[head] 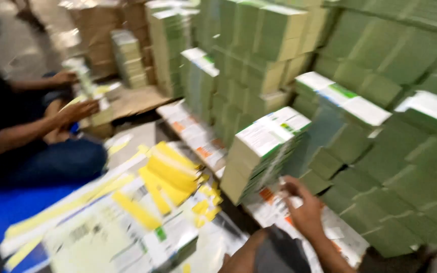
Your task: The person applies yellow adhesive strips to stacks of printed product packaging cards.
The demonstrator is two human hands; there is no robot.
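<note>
My right hand [303, 205] reaches up from the bottom edge to the lower right corner of a tilted stack of white-and-green printed booklets [264, 151]. Its fingertips touch the stack's base, where flat printed sheets with orange marks [274, 202] lie. The frame is blurred, so the grip is unclear. My left hand is out of sight; only a bare limb and dark cloth [266, 253] show at the bottom centre.
Green-sided booklet stacks [395, 167] form a wall at right and behind. A heap of yellow strips [170, 174] lies on large printed sheets [112, 235]. A seated co-worker's hands [79, 111] handle leaflets at left. Cardboard boxes [97, 30] stand far back, and blue flooring [6, 210] lies at left.
</note>
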